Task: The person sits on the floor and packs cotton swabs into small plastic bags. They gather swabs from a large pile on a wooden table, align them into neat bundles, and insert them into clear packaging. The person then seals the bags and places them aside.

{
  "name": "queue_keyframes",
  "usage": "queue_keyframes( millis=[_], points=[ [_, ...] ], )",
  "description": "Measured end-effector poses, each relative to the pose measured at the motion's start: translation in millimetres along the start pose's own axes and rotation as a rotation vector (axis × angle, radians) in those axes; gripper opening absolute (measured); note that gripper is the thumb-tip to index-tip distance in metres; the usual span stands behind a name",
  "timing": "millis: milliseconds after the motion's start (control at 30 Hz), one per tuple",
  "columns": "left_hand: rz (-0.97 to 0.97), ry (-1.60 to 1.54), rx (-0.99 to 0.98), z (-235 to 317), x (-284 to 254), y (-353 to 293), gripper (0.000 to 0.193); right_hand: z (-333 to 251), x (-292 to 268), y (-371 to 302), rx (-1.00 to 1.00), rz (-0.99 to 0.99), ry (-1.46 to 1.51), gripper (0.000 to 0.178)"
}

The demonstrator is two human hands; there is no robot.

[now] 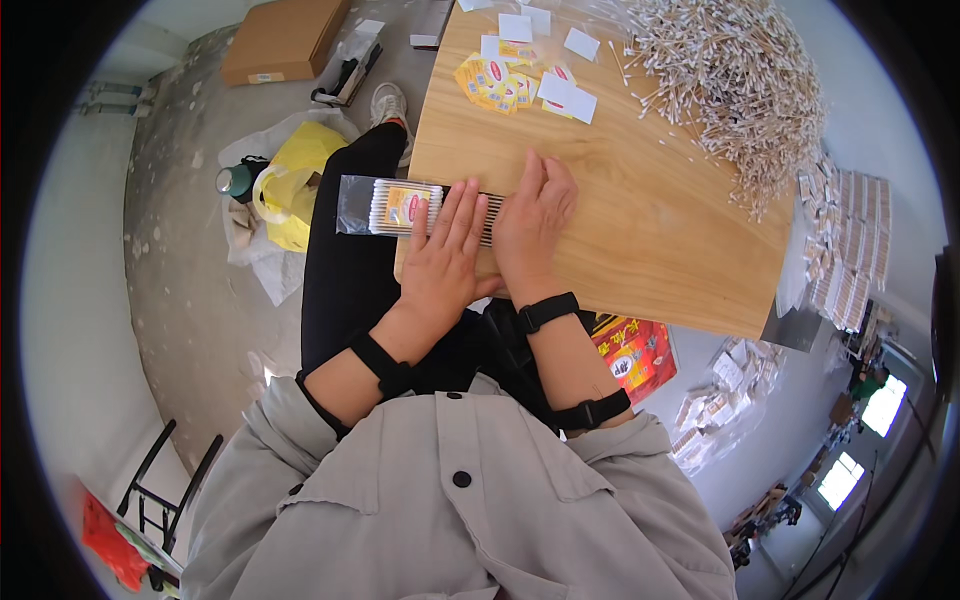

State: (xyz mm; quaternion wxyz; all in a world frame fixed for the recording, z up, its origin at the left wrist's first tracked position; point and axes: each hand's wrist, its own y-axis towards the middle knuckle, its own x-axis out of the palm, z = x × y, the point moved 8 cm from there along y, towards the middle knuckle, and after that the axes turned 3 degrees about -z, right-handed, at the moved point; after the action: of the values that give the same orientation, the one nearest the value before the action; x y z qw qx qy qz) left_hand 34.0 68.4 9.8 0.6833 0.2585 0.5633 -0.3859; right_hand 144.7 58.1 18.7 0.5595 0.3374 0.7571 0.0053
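A clear plastic packet of white-tipped cotton swabs [379,207] lies across the table's left edge, its bare film end [353,205] sticking out over my leg. Inside it shows a yellow and white label card [402,207] with a red mark. My left hand [440,255] rests flat on the packet, fingers stretched out. Between my hands, a row of thin dark-striped sticks [493,218] shows at the packet's right end. Against that end sits my right hand [533,215], side-on to the table, its fingers bent together. Anything inside its grip is hidden.
A large heap of loose cotton swabs [735,80] covers the wooden table's [640,235] far right. Yellow label cards [490,82] and white cards [582,43] lie at the far left. Bundled packs [850,240] stand beyond the right edge. A yellow bag [295,185] and green-lidded bottle [234,181] are on the floor.
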Motion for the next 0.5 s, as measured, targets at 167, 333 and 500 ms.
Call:
queue_keyframes(
  millis=[167, 333, 500],
  points=[
    [-0.031, -0.007, 0.076, 6, -9, -9, 0.097, -2, 0, 1, 0.014, -0.032, 0.028, 0.044],
    [-0.135, 0.085, 0.133, 14, -16, -18, 0.09, -2, 2, 1, 0.004, -0.031, 0.011, 0.043],
    [0.018, 0.041, 0.102, 10, -18, -8, 0.094, 0, 3, 2, 0.017, -0.03, 0.02, 0.045]
  ],
)
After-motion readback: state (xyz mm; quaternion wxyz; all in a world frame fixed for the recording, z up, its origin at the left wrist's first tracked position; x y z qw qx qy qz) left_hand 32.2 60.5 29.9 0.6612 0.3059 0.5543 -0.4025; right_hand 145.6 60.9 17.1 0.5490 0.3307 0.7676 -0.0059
